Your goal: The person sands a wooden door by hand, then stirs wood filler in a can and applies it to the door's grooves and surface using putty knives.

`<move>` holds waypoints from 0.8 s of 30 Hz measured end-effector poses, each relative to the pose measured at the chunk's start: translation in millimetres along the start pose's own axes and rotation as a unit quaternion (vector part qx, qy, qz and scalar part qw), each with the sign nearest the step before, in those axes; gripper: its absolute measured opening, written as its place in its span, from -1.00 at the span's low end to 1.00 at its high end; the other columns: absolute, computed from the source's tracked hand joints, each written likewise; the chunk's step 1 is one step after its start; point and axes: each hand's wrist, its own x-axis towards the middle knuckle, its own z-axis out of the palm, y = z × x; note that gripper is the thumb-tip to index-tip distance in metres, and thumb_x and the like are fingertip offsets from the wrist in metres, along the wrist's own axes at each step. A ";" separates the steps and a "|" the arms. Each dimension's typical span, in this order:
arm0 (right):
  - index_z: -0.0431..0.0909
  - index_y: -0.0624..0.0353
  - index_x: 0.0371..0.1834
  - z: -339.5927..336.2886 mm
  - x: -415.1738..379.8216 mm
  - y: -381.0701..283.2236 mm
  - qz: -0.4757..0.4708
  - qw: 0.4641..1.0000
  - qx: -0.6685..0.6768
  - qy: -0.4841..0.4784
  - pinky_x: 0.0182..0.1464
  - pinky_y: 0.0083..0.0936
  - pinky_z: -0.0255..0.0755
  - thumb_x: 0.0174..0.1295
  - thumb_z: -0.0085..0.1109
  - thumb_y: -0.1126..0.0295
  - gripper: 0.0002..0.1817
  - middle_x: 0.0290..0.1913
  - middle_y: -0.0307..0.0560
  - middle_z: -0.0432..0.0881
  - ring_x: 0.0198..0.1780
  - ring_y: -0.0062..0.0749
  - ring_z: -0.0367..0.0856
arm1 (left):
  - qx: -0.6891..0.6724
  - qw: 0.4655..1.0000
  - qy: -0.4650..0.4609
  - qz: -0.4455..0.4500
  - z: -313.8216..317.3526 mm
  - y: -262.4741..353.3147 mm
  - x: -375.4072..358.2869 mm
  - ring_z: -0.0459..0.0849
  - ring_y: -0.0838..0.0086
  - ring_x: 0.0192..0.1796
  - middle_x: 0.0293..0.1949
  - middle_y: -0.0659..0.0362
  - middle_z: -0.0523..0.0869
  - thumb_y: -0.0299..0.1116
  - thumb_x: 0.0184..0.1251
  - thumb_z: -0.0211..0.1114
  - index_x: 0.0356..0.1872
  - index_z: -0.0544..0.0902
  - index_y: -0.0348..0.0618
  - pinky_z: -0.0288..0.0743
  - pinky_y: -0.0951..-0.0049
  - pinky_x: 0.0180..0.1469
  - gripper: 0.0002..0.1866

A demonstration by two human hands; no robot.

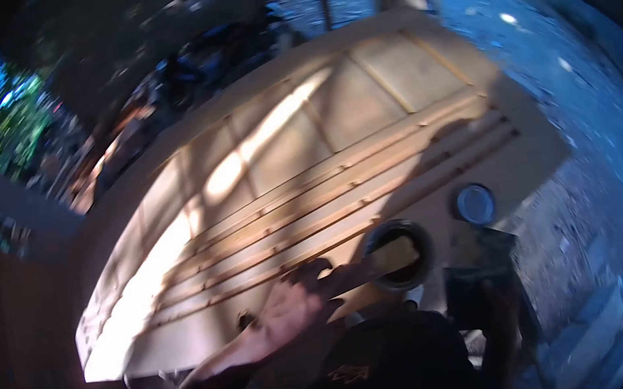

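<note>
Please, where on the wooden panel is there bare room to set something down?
The wooden panel looks bare at its right corner, beyond the slats, and along the front-left strip, between slats and edge. It is crowded near the open can, with the left hand and a small round container nearby.

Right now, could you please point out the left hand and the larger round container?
Left hand (293, 309), head view: middle of the hand.
Larger round container (427, 248), head view: right side of its rim.
</note>
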 end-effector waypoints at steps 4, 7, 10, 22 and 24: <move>0.13 0.31 0.35 0.5 7.9 14.7 -0.083 0.995 0.031 -0.047 0.27 -0.41 0.25 0.09 0.28 0.49 -0.26 0.18 0.03 0.42 0.22 -0.31 0.38 | -0.046 0.998 -0.007 -0.038 -15.0 24.4 19.4 0.57 0.08 -0.10 -0.18 0.04 0.61 -0.46 -0.10 0.42 -0.04 0.52 -0.11 0.50 0.20 -0.11 -0.51; 0.12 0.28 0.36 7.1 6.4 4.9 -0.093 0.993 -0.070 -0.027 0.28 -0.39 0.22 0.10 0.29 0.44 -0.24 0.22 0.03 0.39 0.25 -0.31 0.34 | -0.039 0.999 0.000 -0.005 -11.3 37.0 23.2 0.55 0.04 -0.11 -0.16 0.00 0.57 -0.58 -0.18 0.40 -0.10 0.52 -0.18 0.47 0.17 -0.11 -0.52; 0.12 0.25 0.37 3.0 5.2 1.3 -0.083 0.989 -0.123 -0.020 0.28 -0.36 0.21 0.11 0.28 0.40 -0.24 0.21 0.10 0.40 0.26 -0.27 0.34 | -0.046 0.999 -0.002 0.008 -4.7 42.6 34.9 0.55 0.03 -0.11 -0.15 -0.01 0.56 -0.58 -0.17 0.39 -0.11 0.52 -0.19 0.47 0.16 -0.11 -0.54; 0.07 0.28 0.38 12.2 -7.7 -15.1 -0.017 0.998 0.048 -0.028 0.29 -0.45 0.22 0.15 0.19 0.58 -0.28 0.23 -0.05 0.40 0.23 -0.44 0.36 | -0.031 0.998 0.053 -0.017 -2.1 27.0 24.0 0.54 0.01 -0.12 -0.13 -0.03 0.53 -0.58 -0.13 0.36 -0.15 0.52 -0.22 0.47 0.14 -0.11 -0.59; 0.07 0.29 0.39 11.2 -4.7 -9.1 -0.039 0.997 0.056 -0.022 0.29 -0.45 0.22 0.11 0.23 0.58 -0.24 0.23 -0.06 0.40 0.23 -0.40 0.37 | 0.002 0.998 0.062 -0.030 2.6 21.9 19.8 0.55 0.07 -0.14 -0.18 0.03 0.54 -0.52 -0.01 0.33 -0.14 0.55 -0.14 0.48 0.15 -0.16 -0.67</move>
